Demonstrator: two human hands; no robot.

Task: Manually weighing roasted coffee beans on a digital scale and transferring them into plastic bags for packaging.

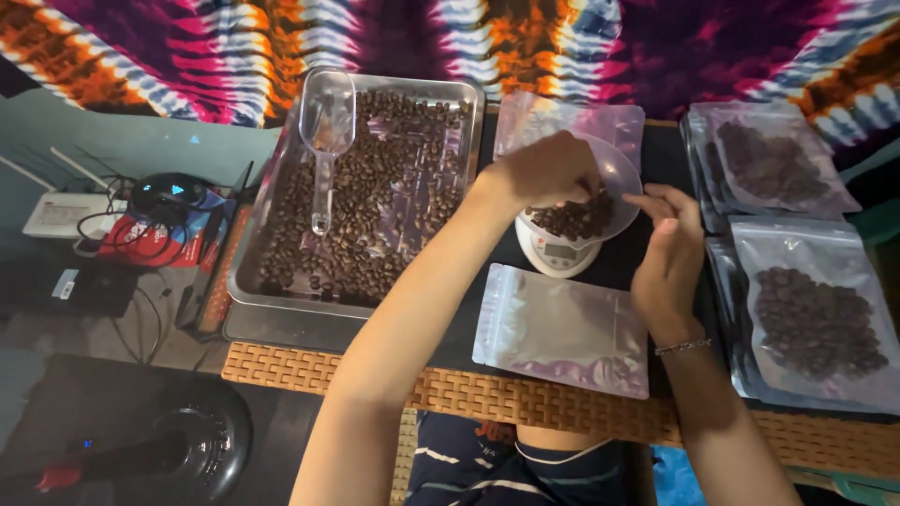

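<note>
My left hand [548,171] reaches over a clear bowl [626,178] of coffee beans [574,220] that sits on a small white scale [555,255]. Its fingers dip into the beans. My right hand [667,253] rests against the bowl's right edge, fingers curled. An empty clear zip pouch [562,330] lies flat in front of the scale. Another empty pouch [572,120] lies behind the bowl.
A metal tray [246,290] of coffee beans with a clear plastic scoop [325,131] stands on the left. Filled bean pouches [816,314] are stacked on the right, with another stack [773,167] behind. Left of the woven table edge [300,367] are cables and devices [164,220].
</note>
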